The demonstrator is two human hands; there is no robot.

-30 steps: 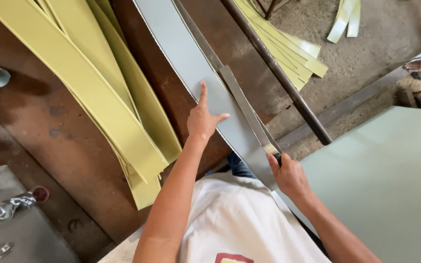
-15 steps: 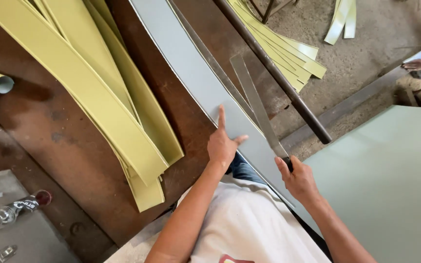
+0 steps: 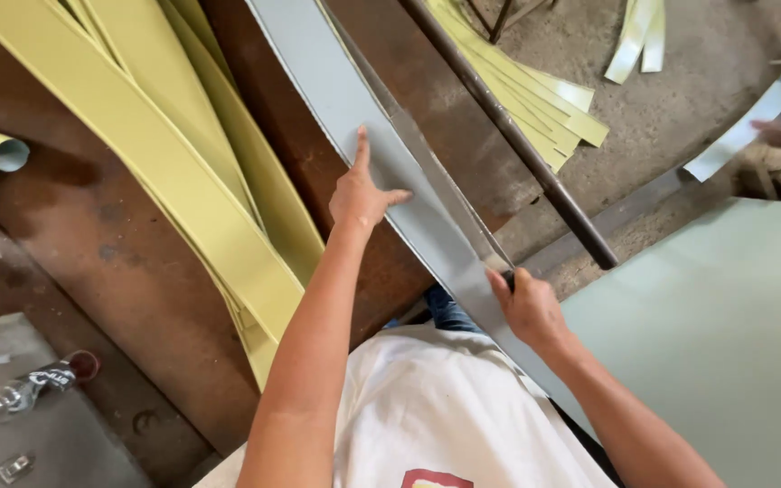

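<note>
Nearest, the right hand [image 3: 528, 309] is closed around the handle of a long blade [image 3: 445, 185] lying along a grey strip [image 3: 368, 117]. The left hand [image 3: 361, 192], fingers spread flat, presses on the strip upon the brown bench [image 3: 92, 262]. Beyond lie yellow-green strips [image 3: 146, 145] and a dark bar [image 3: 508, 136]. A clear bottle [image 3: 20, 393] rests far left; its contents are unclear.

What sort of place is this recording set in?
Probably a small sheet-material workshop: a worn brown workbench piled with yellow-green strips, a long grey strip under a blade, and a dusty floor.

Smooth matt grey sheet-metal strip [image 3: 354, 108]
</note>
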